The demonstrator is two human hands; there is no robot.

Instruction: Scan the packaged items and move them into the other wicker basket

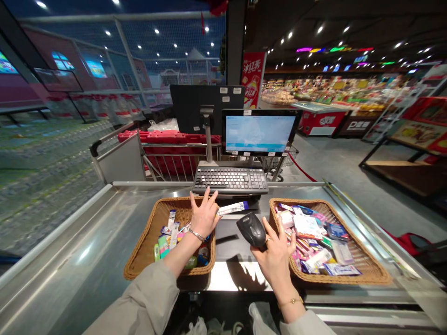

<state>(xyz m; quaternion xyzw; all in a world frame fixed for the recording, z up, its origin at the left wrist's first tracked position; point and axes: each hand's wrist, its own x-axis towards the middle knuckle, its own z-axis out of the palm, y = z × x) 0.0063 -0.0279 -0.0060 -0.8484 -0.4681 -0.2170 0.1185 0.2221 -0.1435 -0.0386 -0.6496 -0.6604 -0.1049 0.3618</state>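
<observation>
My left hand (204, 216) is above the right rim of the left wicker basket (139, 249), just short of the keyboard (230, 180). A slim white packet with a blue end (233, 208) sticks out rightward from its thumb side, pinched there, while the other fingers are spread. The packet's shadow falls on the counter below. My right hand (275, 253) grips a black barcode scanner (251, 229), its head pointing up and left toward the packet. Right of that hand is a second wicker basket (375, 274), full of small packaged goods (310, 228). Small packets and green-topped items (163, 244) lie in the left basket.
A lit monitor (260, 132) stands behind the keyboard, with a second dark screen (188, 104) to its left. Both baskets rest on a metal counter (87, 232) with raised edges. Shopping carts (167, 160) stand beyond it. White plastic bags (261, 318) hang at the near edge.
</observation>
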